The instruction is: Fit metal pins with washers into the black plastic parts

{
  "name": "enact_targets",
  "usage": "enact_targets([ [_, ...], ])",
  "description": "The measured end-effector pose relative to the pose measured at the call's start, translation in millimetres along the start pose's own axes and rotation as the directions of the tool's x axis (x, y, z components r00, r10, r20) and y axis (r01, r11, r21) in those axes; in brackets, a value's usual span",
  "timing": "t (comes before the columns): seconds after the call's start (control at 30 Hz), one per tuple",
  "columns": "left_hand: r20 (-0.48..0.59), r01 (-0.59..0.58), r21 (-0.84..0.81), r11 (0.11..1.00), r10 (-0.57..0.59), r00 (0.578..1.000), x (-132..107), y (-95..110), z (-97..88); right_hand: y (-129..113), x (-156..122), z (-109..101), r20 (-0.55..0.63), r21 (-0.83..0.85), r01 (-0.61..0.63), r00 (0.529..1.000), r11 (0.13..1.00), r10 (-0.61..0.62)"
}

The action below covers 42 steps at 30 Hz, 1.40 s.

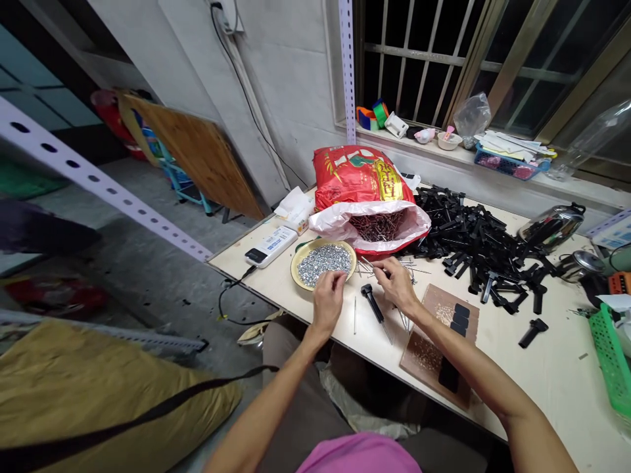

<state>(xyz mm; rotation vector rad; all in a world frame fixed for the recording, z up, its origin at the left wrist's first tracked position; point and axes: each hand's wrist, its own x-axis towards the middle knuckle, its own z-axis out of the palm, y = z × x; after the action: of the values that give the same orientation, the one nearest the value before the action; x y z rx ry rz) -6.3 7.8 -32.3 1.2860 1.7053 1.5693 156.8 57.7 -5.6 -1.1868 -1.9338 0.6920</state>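
My left hand point(328, 303) is at the front rim of a yellow bowl point(294, 274) full of small silvery metal pieces point(323, 261) that look like nuts. Its fingertips are pinched together, and what they hold is too small to make out. To the right of the bowl, my right hand point(396, 284) grips a thin metal rod point(365, 262) that points up and left toward the bowl. Between and below my hands lies a black plastic handle piece point(373, 303) with a rod sticking out of it. One loose rod point(355, 315) lies beside it.
A red bag point(352, 174) of long thin metal rods stands open behind the bowl. A large heap of black plastic pieces point(461, 226) lies to its right. A brown board point(434, 299) with small pale bits, a white power bank point(276, 246) and a green basket point(606, 355) are also on the table.
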Motion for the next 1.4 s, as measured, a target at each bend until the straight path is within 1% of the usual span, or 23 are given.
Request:
enact_targets([
  [0.03,0.017,0.097,-0.145,0.985,-0.096,0.995,-4.5,5.0,4.9,-2.4,1.0,0.2,-0.014,-0.01,0.015,1.0,1.0,-0.015],
  [0.07,0.063,0.208,-0.296,0.932,-0.199,0.978,-7.1,10.2,9.1,-5.7,0.2,-1.4,-0.02,-0.03,0.04,0.999,0.999,-0.04],
  [0.1,0.131,0.323,-0.43,0.843,-0.295,0.946,-8.1,15.5,12.4,-9.8,-2.3,-4.5,-0.02,-0.062,0.072,0.997,0.995,-0.074],
  [0.13,0.214,0.426,-0.535,0.729,-0.371,0.904,-8.0,20.8,14.6,-14.4,-6.1,-8.5,-0.016,-0.113,0.108,0.994,0.988,-0.111],
  [0.17,0.296,0.509,-0.607,0.611,-0.421,0.858,-7.1,25.8,16.0,-19.3,-10.7,-13.0,-0.004,-0.182,0.143,0.989,0.973,-0.146],
  [0.2,0.366,0.57,-0.648,0.506,-0.449,0.815,-6.1,30.3,16.8,-24.0,-15.9,-17.3,0.013,-0.26,0.172,0.985,0.95,-0.174],
  [0.23,0.42,0.611,-0.669,0.423,-0.462,0.781,-5.2,34.3,17.2,-28.1,-21.0,-21.2,0.037,-0.337,0.196,0.98,0.921,-0.196],
  [0.27,0.457,0.635,-0.682,0.364,-0.466,0.758,-4.9,37.4,17.6,-31.6,-25.6,-24.2,0.065,-0.403,0.219,0.975,0.889,-0.211],
  [0.33,0.485,0.647,-0.702,0.296,-0.467,0.74,-5.7,41.3,19.0,-36.2,-32.7,-27.8,0.126,-0.493,0.263,0.965,0.83,-0.231],
  [0.37,0.482,0.641,-0.713,0.284,-0.466,0.742,-6.8,42.0,20.2,-37.6,-35.0,-28.5,0.148,-0.52,0.279,0.96,0.807,-0.237],
  [0.43,0.459,0.618,-0.73,0.292,-0.46,0.76,-9.3,42.1,23.1,-39.3,-37.4,-28.8,0.168,-0.561,0.287,0.958,0.776,-0.233],
  [0.57,0.425,0.578,-0.742,0.339,-0.429,0.797,-13.0,41.0,28.5,-43.2,-37.9,-29.7,0.153,-0.619,0.25,0.968,0.744,-0.198],
  [0.73,0.369,0.525,-0.776,0.349,-0.424,0.827,-16.4,43.8,34.5,-47.7,-39.3,-34.4,0.151,-0.702,0.239,0.971,0.671,-0.188],
  [0.83,0.341,0.495,-0.782,0.378,-0.405,0.849,-20.3,46.6,39.5,-47.1,-41.2,-36.7,0.151,-0.746,0.256,0.964,0.614,-0.218],
  [0.97,0.289,0.438,-0.781,0.445,-0.365,0.885,-25.9,49.9,45.0,-44.8,-44.4,-39.5,0.124,-0.795,0.263,0.953,0.546,-0.277],
  [1.03,0.272,0.421,-0.773,0.474,-0.351,0.896,-27.3,50.7,46.6,-43.6,-46.4,-41.1,0.131,-0.79,0.279,0.947,0.546,-0.293],
  [1.13,0.247,0.406,-0.753,0.517,-0.349,0.904,-27.3,50.3,48.3,-40.3,-50.2,-42.5,0.129,-0.761,0.296,0.941,0.577,-0.312],
  [1.2,0.233,0.392,-0.737,0.551,-0.336,0.912,-26.5,49.1,49.4,-36.4,-53.0,-42.6,0.099,-0.748,0.288,0.939,0.598,-0.329],
  [1.27,0.251,0.398,-0.719,0.57,-0.321,0.913,-25.6,47.3,50.9,-31.5,-55.2,-42.9,0.058,-0.736,0.264,0.942,0.624,-0.33],
  [1.33,0.299,0.439,-0.712,0.547,-0.33,0.895,-24.6,44.8,52.9,-26.4,-56.6,-44.2,0.035,-0.726,0.238,0.95,0.646,-0.311],
  [1.4,0.388,0.516,-0.712,0.476,-0.346,0.855,-23.7,41.9,55.1,-22.1,-57.5,-46.7,0.031,-0.729,0.221,0.956,0.648,-0.292],
])
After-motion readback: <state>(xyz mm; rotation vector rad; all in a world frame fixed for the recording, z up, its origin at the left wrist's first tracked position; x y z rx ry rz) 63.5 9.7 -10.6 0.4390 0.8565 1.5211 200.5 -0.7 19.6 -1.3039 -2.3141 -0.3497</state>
